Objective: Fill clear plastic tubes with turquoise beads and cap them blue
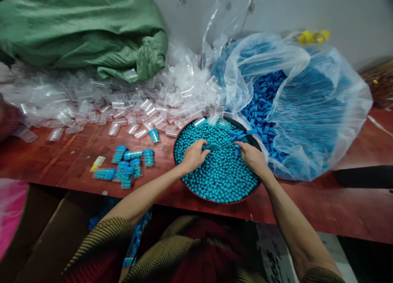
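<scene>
A round basin (175,160) full of small turquoise beads (222,180) sits on the table near its front edge. Over the beads, my left hand (194,156) pinches what looks like a clear plastic cup (211,146) between thumb and fingers; the beads show through it. My right hand (251,155) is at the basin's right side, its fingertips closed around a blue cap (236,152), partly hidden. More blue caps (238,134) lie on the beads just beyond those fingers. Several clear cups (214,118) rest on the basin's far rim.
Several bead-filled, blue-capped cups (127,177) lie left of the basin, near a small yellow-and-white packet (98,163). Behind are heaped clear cups (147,107) and a green sack (82,29). A translucent bag (319,111) of blue caps stands right, beside a dark strip (364,177).
</scene>
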Action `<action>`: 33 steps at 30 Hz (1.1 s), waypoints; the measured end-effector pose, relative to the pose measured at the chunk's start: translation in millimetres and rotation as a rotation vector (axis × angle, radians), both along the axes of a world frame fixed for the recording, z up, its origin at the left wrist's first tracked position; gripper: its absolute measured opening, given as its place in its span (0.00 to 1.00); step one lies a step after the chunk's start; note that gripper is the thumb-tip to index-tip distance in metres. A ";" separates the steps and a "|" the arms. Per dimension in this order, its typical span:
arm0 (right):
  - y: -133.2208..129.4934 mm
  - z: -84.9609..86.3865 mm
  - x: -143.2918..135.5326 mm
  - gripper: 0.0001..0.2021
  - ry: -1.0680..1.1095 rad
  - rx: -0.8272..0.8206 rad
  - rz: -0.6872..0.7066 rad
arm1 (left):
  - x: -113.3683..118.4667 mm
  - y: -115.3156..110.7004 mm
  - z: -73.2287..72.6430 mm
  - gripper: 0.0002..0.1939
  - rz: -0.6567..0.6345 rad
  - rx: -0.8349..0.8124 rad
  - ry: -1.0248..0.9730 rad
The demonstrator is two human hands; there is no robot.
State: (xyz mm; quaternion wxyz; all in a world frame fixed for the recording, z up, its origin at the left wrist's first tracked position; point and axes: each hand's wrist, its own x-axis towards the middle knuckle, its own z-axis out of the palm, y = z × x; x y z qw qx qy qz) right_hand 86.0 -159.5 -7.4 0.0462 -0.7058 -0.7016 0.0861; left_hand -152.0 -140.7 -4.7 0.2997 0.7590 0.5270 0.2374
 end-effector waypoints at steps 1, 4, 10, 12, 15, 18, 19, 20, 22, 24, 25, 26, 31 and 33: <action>-3.4 -1.9 2.3 0.21 -0.020 -0.013 0.049 | 4.5 2.5 -2.1 0.14 -0.007 -0.014 0.012; -13.2 -4.7 11.3 0.21 -0.026 -0.053 0.150 | 10.0 4.1 -5.7 0.15 -0.017 -0.017 0.055; -4.5 8.9 10.4 0.18 0.066 -0.111 -0.079 | 16.6 0.9 -9.1 0.16 -0.018 0.004 0.152; 3.0 11.0 -1.2 0.22 -0.042 -0.139 -0.207 | 19.6 1.7 -9.5 0.16 -0.007 -0.002 0.177; 6.2 6.2 -20.9 0.21 -0.151 -0.146 -0.217 | 20.5 2.7 -8.2 0.15 -0.003 -0.016 0.193; -1.2 -1.5 -29.2 0.16 -0.153 -0.041 -0.099 | 15.9 2.0 -4.5 0.14 -0.041 -0.012 0.175; -4.5 -3.1 -29.0 0.15 -0.130 -0.002 -0.051 | 13.7 1.6 -2.9 0.13 -0.059 -0.009 0.159; -7.4 -3.9 -28.3 0.15 -0.092 0.037 -0.008 | 11.6 1.1 -1.2 0.12 -0.077 -0.010 0.138; -10.9 -3.1 -28.1 0.15 0.035 0.119 0.047 | 8.4 0.2 1.5 0.12 -0.108 -0.034 0.104; -10.7 -0.1 -32.6 0.17 0.212 0.183 0.086 | 7.2 -0.4 2.8 0.12 -0.133 -0.069 0.086; -9.5 1.7 -36.7 0.18 0.302 0.189 0.118 | 7.1 -0.7 2.6 0.12 -0.147 -0.083 0.078; -8.1 3.5 -41.3 0.19 0.378 0.179 0.157 | 7.1 -0.9 2.0 0.12 -0.162 -0.093 0.067; -7.0 10.0 -49.5 0.18 0.373 0.026 0.302 | 1.8 -1.8 -4.0 0.11 -0.192 -0.166 -0.020; -10.0 12.6 -42.6 0.16 0.283 -0.074 0.305 | -2.5 -1.9 -5.5 0.10 -0.176 -0.195 -0.053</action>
